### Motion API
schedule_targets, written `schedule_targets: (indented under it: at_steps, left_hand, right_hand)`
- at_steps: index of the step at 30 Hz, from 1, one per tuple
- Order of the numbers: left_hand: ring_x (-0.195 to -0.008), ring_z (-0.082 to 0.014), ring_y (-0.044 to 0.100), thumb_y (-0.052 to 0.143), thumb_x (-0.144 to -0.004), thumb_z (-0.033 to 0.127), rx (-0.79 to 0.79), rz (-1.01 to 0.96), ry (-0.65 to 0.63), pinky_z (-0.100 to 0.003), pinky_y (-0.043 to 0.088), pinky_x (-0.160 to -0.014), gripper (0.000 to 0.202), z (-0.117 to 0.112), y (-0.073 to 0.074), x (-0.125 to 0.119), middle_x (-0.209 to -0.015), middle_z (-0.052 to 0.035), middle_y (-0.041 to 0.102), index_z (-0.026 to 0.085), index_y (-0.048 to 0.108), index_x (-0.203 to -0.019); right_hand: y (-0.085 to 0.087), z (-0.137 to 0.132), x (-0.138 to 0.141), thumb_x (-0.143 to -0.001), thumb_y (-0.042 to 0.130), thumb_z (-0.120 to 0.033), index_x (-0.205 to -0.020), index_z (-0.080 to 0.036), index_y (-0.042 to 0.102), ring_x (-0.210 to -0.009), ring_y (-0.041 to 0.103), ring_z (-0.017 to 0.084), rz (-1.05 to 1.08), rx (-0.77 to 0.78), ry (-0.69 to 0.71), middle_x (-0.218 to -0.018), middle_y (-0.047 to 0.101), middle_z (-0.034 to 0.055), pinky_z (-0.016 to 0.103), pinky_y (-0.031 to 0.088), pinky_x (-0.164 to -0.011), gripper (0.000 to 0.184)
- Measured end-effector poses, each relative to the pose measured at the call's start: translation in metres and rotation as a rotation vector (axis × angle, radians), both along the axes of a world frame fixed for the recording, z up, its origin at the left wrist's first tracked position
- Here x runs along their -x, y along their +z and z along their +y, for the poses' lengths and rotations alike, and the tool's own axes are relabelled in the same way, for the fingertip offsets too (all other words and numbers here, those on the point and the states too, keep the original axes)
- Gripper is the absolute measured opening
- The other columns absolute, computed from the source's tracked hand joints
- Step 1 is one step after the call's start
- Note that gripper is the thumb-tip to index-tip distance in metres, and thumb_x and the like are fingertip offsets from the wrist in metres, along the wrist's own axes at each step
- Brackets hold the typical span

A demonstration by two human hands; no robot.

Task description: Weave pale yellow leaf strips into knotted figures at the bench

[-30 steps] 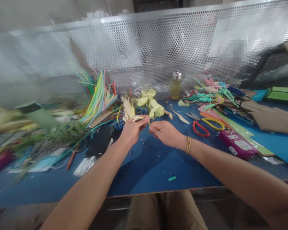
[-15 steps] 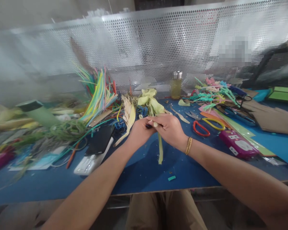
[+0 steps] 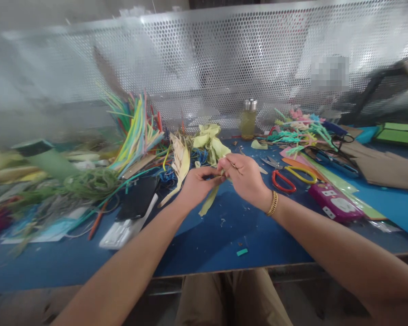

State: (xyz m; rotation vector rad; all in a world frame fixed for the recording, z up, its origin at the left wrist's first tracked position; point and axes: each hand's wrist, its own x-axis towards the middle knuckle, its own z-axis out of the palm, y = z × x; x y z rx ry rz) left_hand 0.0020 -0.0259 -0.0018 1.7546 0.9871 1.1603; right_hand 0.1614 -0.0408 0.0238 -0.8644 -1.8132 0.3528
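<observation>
My left hand (image 3: pixel 200 184) and my right hand (image 3: pixel 245 177) meet above the middle of the blue table, fingertips pinched close together. Between them they hold a pale green strip of what looks like corn husk (image 3: pixel 209 202), its loose end hanging below the left fingers. The part inside the fingers is hidden. Just behind the hands lies a pale green husk bunch (image 3: pixel 211 141), shaped like petals. A cream, dry-looking husk (image 3: pixel 181 158) rests to the left of it. Scissors (image 3: pixel 284 182) with one red and one yellow handle lie right of my right hand.
On the left are a black phone (image 3: pixel 138 199) on a white box, a bundle of colourful stems (image 3: pixel 136 131) and tangled green cord (image 3: pixel 91 181). A glass bottle (image 3: pixel 248 121) stands at the back. A purple case (image 3: pixel 335 202) and coloured sheets lie right. Perforated metal (image 3: pixel 224 59) forms the back.
The strip's hanging end has swung from below my right hand to the left, under my left fingers. My hands have parted slightly and turned, with fingertips now pinching.
</observation>
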Motion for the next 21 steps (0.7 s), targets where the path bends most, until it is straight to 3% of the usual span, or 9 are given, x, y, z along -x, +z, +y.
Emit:
schedule_targets:
  at_steps: [16,18,21]
  left_hand:
    - [-0.076,-0.0185,0.062,0.075,-0.068,0.032,0.038,0.105,0.002,-0.031,0.047,-0.074,0.017,-0.004,0.002,-0.002,-0.080,-0.0046,0.074,0.019,0.078,-0.079]
    - [-0.072,-0.0173,0.061,0.076,-0.068,0.032,0.083,0.075,-0.002,-0.030,0.046,-0.070,0.017,-0.004,0.000,-0.002,-0.076,-0.0042,0.072,0.018,0.078,-0.076]
    - [-0.067,-0.0154,0.059,0.080,-0.064,0.036,0.275,-0.075,-0.040,-0.029,0.046,-0.066,0.023,-0.003,-0.003,-0.002,-0.073,-0.0043,0.070,0.016,0.076,-0.076]
  right_hand:
    - [-0.003,0.002,0.001,-0.097,0.045,-0.035,-0.071,-0.018,0.061,-0.060,0.052,0.011,-0.022,0.052,-0.026,-0.060,0.055,-0.0012,0.024,0.038,-0.061,0.035]
    - [-0.003,0.004,0.000,-0.096,0.047,-0.039,-0.073,-0.018,0.063,-0.059,0.051,0.011,0.002,0.112,0.018,-0.059,0.054,-0.0013,0.024,0.039,-0.059,0.035]
    - [0.001,0.014,-0.007,-0.092,0.052,-0.050,-0.088,-0.017,0.067,-0.060,0.052,0.011,0.089,0.264,0.177,-0.067,0.059,-0.0004,0.024,0.042,-0.058,0.036]
